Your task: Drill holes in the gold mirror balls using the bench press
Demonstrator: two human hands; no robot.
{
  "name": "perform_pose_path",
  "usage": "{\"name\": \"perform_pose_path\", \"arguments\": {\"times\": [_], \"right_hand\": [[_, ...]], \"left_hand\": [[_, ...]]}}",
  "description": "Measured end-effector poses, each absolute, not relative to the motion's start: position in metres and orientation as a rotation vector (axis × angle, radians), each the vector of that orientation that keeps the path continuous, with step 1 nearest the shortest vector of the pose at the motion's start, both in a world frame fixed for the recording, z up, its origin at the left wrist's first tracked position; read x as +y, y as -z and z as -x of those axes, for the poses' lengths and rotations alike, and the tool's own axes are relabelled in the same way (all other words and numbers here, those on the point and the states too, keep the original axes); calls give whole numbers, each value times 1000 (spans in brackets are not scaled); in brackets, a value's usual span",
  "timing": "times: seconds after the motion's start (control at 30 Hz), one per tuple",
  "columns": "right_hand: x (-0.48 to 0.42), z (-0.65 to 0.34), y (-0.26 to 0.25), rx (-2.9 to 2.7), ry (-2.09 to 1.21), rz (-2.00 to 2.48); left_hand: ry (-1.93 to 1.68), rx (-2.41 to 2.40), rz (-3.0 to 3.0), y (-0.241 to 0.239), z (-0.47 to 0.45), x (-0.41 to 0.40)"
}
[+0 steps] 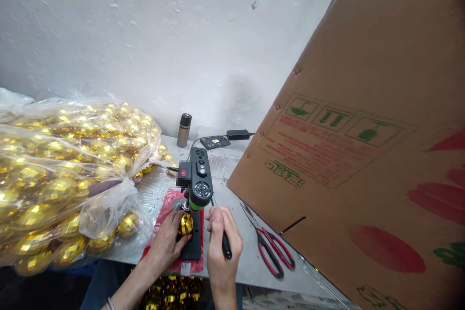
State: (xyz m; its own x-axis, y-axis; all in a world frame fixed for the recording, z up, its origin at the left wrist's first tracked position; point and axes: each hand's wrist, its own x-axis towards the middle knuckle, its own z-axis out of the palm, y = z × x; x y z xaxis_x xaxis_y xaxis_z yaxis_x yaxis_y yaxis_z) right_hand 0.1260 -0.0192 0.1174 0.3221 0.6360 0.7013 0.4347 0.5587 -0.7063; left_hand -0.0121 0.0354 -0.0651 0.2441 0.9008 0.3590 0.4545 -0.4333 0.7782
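Note:
My left hand (167, 240) grips a small gold faceted ball (186, 223) between thumb and fingers. The ball sits under the head of a small black bench-top press machine (201, 174) with a green ring, over its black base plate (191, 251). On the machine's right side, my right hand (223, 237) is closed around its lever handle (227, 246), whose black end sticks out below the fist. A red plastic sheet (170, 203) lies under the base. The contact point between machine and ball is partly hidden.
Clear plastic bags of gold balls (61, 189) fill the left side. Red-and-black scissors (272, 247) lie on the right beside a large cardboard box (348, 131). Behind are a bottle (184, 131), a black patterned phone-like slab (215, 142) and a power adapter (238, 134). More gold balls (172, 293) lie below the table edge.

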Motion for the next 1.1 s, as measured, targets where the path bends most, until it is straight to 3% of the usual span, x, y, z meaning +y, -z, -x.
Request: {"name": "perform_pose_path", "arguments": {"times": [0.7,1.1], "right_hand": [[-23,-131,-105,-1321,-175,1050],[-19,-129,-48,-1288,-72,980]], "left_hand": [[-1168,1262,-1846,74,0,28],[-1169,1238,-1815,72,-1,24]]}}
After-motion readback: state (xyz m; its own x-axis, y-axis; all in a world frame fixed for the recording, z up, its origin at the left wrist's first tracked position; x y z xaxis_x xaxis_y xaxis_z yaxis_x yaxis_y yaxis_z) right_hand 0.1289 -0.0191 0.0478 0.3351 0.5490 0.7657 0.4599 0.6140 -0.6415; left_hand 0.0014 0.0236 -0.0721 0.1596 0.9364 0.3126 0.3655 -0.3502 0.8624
